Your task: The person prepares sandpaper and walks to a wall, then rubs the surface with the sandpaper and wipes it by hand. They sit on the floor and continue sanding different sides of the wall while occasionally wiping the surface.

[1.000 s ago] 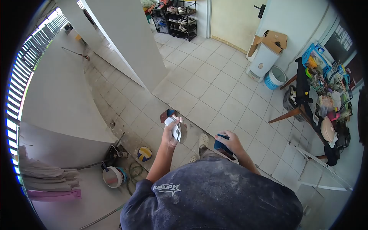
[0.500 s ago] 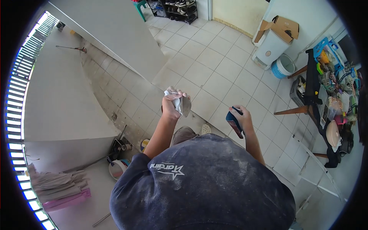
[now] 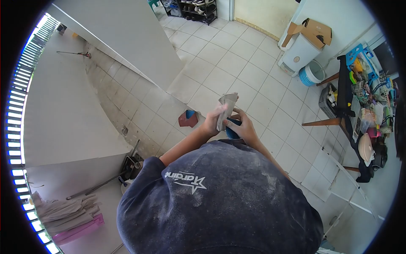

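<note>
My left hand (image 3: pixel 214 120), dusty with white powder, closes around a flat grey-white piece (image 3: pixel 228 101) that stands up past the fingers; its kind is hard to make out. Beside it, my right hand (image 3: pixel 246 128) has its fingers wrapped round a dark blue curved sheet (image 3: pixel 231 130), which resembles folded sandpaper. The two hands meet in front of my chest, and the grey piece overlaps the right fingers. On the floor left of my hands lies a folded reddish-brown and blue sheet (image 3: pixel 187 119).
White tiles (image 3: pixel 228 59) cover the floor. To the right stand a cluttered table (image 3: pixel 344 122), a blue-and-white bucket (image 3: pixel 312 73) and a white bin with an open cardboard box (image 3: pixel 318 30) on top. A shoe rack (image 3: pixel 198 9) is at the back. A low wall (image 3: pixel 139 51) runs along the left.
My hands have come together from apart: the left moved right with the grey piece, the right moved left with the blue sheet. The folded sheet on the floor has come into view.
</note>
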### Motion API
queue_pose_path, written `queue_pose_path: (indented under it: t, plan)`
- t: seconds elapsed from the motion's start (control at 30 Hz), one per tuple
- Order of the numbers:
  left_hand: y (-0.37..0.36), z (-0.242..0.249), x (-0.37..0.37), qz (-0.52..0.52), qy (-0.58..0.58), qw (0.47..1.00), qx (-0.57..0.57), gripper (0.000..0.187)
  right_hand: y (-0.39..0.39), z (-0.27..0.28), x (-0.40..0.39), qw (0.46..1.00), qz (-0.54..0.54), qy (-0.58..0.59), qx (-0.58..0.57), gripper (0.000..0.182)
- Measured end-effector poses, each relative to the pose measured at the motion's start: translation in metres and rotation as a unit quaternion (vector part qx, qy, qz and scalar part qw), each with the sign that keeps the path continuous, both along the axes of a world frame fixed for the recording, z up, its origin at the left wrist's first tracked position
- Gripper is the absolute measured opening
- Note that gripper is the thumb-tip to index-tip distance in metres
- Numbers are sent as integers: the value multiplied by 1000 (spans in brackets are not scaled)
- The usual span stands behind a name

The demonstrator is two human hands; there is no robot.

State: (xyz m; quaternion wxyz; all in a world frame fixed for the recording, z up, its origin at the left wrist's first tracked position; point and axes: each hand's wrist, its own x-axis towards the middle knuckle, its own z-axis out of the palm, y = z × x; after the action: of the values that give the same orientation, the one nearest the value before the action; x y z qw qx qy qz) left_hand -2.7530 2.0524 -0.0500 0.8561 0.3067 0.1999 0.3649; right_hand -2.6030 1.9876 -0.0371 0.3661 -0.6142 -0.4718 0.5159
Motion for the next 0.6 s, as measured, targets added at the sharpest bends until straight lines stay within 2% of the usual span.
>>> queue_pose_path:
  t: [0.1,0.2,0.3,0.43,0.5,0.57,0.6]
  plan:
    - [3,4,-17,30,-54,996,-71,76,6,6,-10,1000,-4,19,-23,79]
    - [18,-4,-42,17,10,998,-55,74,7,2,-21,999,-5,48,-7,76]
    - [11,4,-56,9,-56,994,-90,74,6,-14,-30,995,0,95,2,72]
    - [-11,7,-58,-29,-104,979,-172,96,8,-28,-39,997,-12,79,-16,67]
    - [-11,-6,-67,-65,-120,974,-179,101,7,-15,-43,996,-29,69,-47,69]
    - [-9,-7,-73,-68,-78,979,-173,97,11,-10,-44,998,-30,23,-50,70]
    - [-7,1,-73,-85,14,986,-145,94,12,-14,-43,999,-21,-17,-41,71]
